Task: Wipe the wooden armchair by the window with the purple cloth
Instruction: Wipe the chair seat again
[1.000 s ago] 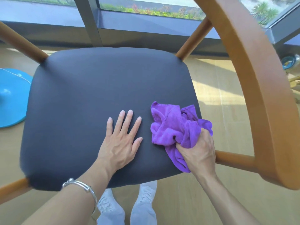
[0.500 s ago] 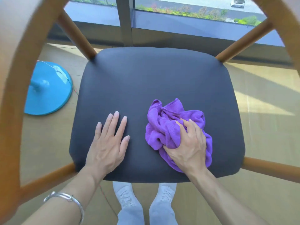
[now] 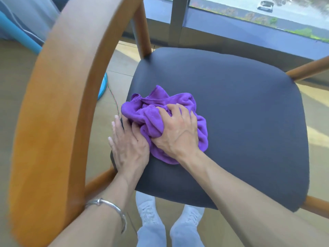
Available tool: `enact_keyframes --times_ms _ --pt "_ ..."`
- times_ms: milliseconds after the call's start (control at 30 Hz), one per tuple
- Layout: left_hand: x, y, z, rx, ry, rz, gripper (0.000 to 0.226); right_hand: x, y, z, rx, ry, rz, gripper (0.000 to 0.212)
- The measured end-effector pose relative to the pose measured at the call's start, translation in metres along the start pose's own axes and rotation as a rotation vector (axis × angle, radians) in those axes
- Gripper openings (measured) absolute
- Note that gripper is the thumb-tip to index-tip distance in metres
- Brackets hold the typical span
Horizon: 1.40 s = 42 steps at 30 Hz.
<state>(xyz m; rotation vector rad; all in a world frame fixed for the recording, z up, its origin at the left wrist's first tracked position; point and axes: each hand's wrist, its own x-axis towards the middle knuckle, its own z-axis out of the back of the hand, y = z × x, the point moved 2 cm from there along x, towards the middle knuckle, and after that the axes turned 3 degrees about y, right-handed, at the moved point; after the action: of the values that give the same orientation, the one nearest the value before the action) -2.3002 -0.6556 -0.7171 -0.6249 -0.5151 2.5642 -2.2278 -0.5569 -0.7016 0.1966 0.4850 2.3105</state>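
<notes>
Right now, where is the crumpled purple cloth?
Head view: purple cloth on the dark seat cushion, left edge, gripped by the right hand, touching the flat left hand.

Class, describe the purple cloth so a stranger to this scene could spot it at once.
Find the wooden armchair's dark padded seat by the window. Near its left edge lies a crumpled purple cloth, gripped by the right hand. Nothing else there is purple.

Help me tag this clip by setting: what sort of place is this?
Probably an indoor living or lounge room, above street level: a big window looks down on a car and greenery, a wooden armchair stands beside it, and the floor is pale wood-look boards.
</notes>
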Motion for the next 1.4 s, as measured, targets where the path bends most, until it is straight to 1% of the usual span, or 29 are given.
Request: enact_keyframes --times_ms 100,167,233,300,367,433,500,567,633,733,767,833,867,967,1033,1200,1267,1367,1400 --pt "0.000 -0.013 0.007 -0.191 -0.036 0.092 0.051 0.023 0.005 -0.002 0.000 0.028 0.029 0.068" --pt "0.011 -0.019 0.008 -0.248 -0.094 0.133 0.048 0.039 0.007 -0.001 -0.012 0.049 0.037 0.064" --pt "0.025 -0.027 0.008 -0.242 -0.145 0.122 0.049 0.054 0.006 -0.001 -0.030 0.100 0.033 0.060" --pt "0.039 -0.035 0.009 -0.187 -0.156 0.099 0.049 0.067 0.001 0.001 -0.046 0.158 0.032 0.061" --pt "0.051 -0.044 0.008 -0.131 -0.132 0.044 0.048 0.079 -0.008 0.006 -0.057 0.174 0.045 0.061" --pt "0.062 -0.056 0.003 -0.010 -0.083 -0.042 0.050 0.091 -0.024 0.015 -0.067 0.174 0.037 0.062" --pt "0.069 -0.077 -0.006 0.154 -0.015 -0.128 0.055 0.100 -0.047 0.025 -0.083 0.178 -0.003 0.063" --pt "0.072 -0.104 -0.017 0.204 0.062 -0.159 0.054 0.103 -0.074 0.037 -0.071 0.156 -0.054 0.066" --pt "0.071 -0.132 -0.030 0.279 0.127 -0.243 0.055 0.102 -0.103 0.051 -0.049 0.114 -0.099 0.069" --pt "0.065 -0.165 -0.052 0.431 0.207 -0.431 0.070 0.094 -0.148 0.070 -0.043 0.062 -0.168 0.070" --pt "0.060 -0.174 -0.058 0.448 0.248 -0.481 0.071 0.089 -0.164 0.077 -0.041 0.045 -0.197 0.070" --pt "0.045 -0.187 -0.072 0.423 0.311 -0.551 0.060 0.076 -0.196 0.089 -0.038 0.004 -0.264 0.072" --pt "0.036 -0.192 -0.079 0.420 0.328 -0.592 0.059 0.068 -0.211 0.095 -0.035 -0.021 -0.296 0.073" --pt "0.010 -0.199 -0.096 0.512 0.335 -0.712 0.063 0.044 -0.249 0.106 -0.017 -0.073 -0.378 0.072" --pt "-0.003 -0.202 -0.105 0.557 0.334 -0.740 0.063 0.031 -0.264 0.109 -0.030 -0.079 -0.407 0.072" --pt "-0.040 -0.209 -0.121 0.580 0.384 -0.771 0.063 -0.014 -0.281 0.117 0.013 -0.101 -0.523 0.072" --pt "-0.050 -0.205 -0.124 0.584 0.388 -0.776 0.063 -0.036 -0.276 0.119 0.032 -0.123 -0.542 0.070" --pt "-0.064 -0.190 -0.125 0.597 0.387 -0.795 0.065 -0.069 -0.258 0.117 0.030 -0.161 -0.553 0.079" --pt "-0.070 -0.184 -0.125 0.592 0.384 -0.806 0.065 -0.078 -0.252 0.115 0.021 -0.159 -0.552 0.079"
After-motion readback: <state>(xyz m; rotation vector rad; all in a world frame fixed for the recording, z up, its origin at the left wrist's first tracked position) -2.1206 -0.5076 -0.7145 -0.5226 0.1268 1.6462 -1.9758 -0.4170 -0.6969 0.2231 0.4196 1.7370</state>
